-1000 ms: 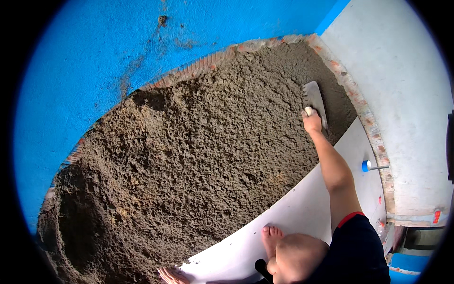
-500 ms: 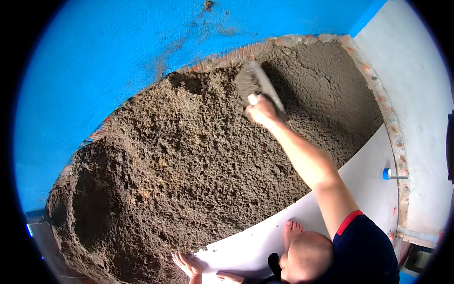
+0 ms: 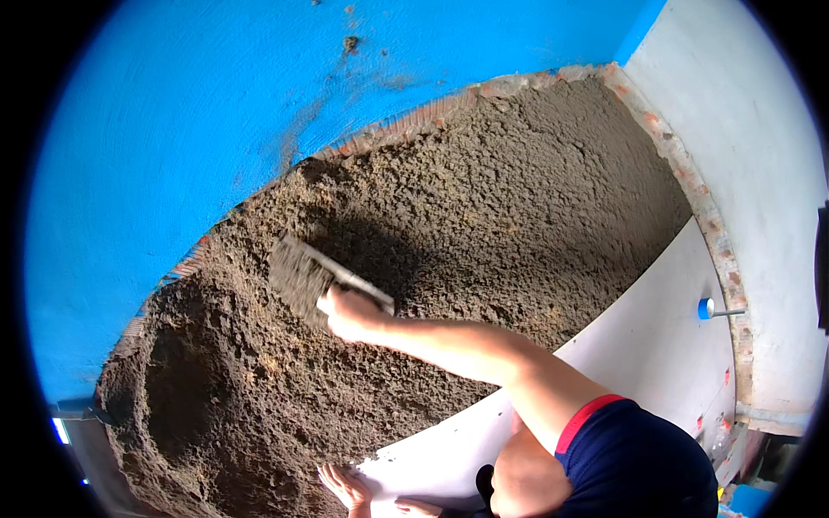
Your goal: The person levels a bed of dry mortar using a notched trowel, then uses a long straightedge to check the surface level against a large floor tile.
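Note:
My right hand (image 3: 352, 314) grips the handle of a plastering trowel (image 3: 347, 274), held over the left-middle part of a wide bed of rough, grey-brown sandy mortar (image 3: 466, 250). Damp mortar clings to the near-left side of the trowel's long metal blade, and its shadow falls on the bed just behind. At the near edge, my left hand (image 3: 347, 489) lies with fingers outstretched where the mortar meets a smooth white tile-like surface (image 3: 630, 328). Whether any fingers of the left hand press into the mortar, I cannot tell.
A blue wall (image 3: 190, 112) bounds the far left side, with a strip of exposed brick (image 3: 414, 121) along its foot. To the right stands a white wall (image 3: 743, 173). A blue-capped pipe (image 3: 706, 308) sticks out near it. A dark hollow (image 3: 177, 380) dips at the left.
My right hand has swept the trowel left and nearer across the mortar, from the far middle. The mortar it passed looks more evenly spread. My left hand stays put.

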`<action>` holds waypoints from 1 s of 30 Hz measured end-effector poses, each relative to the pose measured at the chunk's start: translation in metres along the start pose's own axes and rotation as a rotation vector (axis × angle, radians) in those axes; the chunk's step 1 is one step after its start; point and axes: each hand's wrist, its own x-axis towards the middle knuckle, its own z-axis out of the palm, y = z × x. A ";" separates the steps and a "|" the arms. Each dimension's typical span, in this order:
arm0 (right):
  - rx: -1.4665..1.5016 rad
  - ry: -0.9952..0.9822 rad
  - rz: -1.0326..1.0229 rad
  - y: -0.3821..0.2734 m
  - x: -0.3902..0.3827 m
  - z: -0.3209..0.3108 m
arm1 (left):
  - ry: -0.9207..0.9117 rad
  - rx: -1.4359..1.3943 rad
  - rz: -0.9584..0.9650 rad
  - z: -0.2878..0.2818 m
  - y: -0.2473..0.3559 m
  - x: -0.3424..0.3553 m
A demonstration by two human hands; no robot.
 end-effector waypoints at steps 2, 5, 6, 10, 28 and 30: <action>0.024 0.010 -0.188 -0.013 -0.004 0.049 | -0.025 -0.001 0.004 -0.003 0.004 0.005; -0.112 0.223 -0.387 0.021 -0.010 0.106 | -0.059 0.054 0.071 0.012 0.023 0.031; -0.143 0.315 -0.396 0.047 -0.014 0.111 | -0.056 0.046 0.122 0.023 0.032 0.044; 0.350 -0.286 0.055 -0.002 -0.053 -0.034 | -0.071 0.142 -0.005 -0.008 0.000 -0.007; 0.864 0.824 0.624 0.388 -0.157 -0.265 | -0.015 0.027 0.021 -0.005 0.036 0.024; 0.920 0.935 0.709 0.411 -0.177 -0.272 | -0.013 0.023 0.018 -0.004 0.035 0.023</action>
